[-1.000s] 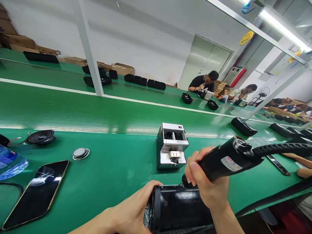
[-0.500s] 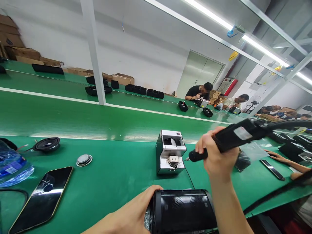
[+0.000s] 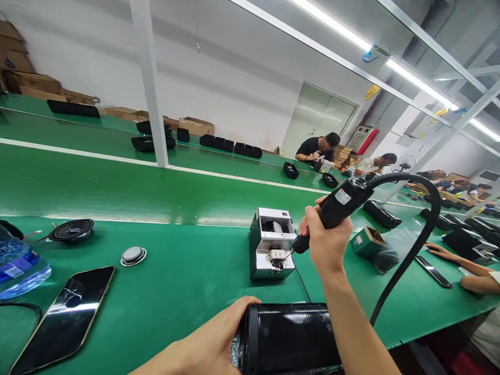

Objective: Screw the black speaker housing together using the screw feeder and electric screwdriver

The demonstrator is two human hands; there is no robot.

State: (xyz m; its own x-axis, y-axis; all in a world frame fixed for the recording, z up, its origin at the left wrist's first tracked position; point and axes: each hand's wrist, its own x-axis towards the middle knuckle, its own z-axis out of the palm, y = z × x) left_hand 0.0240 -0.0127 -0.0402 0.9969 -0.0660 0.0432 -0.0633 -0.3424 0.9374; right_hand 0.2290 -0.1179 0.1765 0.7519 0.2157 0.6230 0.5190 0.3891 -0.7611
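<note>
My left hand [image 3: 224, 336] grips the left end of a glossy black speaker housing [image 3: 292, 333] at the bottom of the view; its lower part is cut off by the frame edge. In my right hand [image 3: 328, 237] is a black electric screwdriver [image 3: 344, 203], tilted down to the left, its cable arching off to the right. The bit's tip reaches the front of a small silver and black screw feeder [image 3: 273, 245] on the green bench. Whether a screw sits on the tip is too small to tell.
Left on the bench lie a smartphone [image 3: 64, 317], a speaker driver [image 3: 72, 230], a round silver part [image 3: 133, 255] and a blue-tinted plastic bottle [image 3: 23, 268]. A green box [image 3: 367, 242] and a plastic bag [image 3: 386, 255] stand right, near a co-worker's hand [image 3: 441, 250]. A white post [image 3: 150, 83] rises behind.
My right hand has moved left and slightly down with the electric screwdriver, bringing its bit to the screw feeder's front. My left hand and the speaker housing stay in place.
</note>
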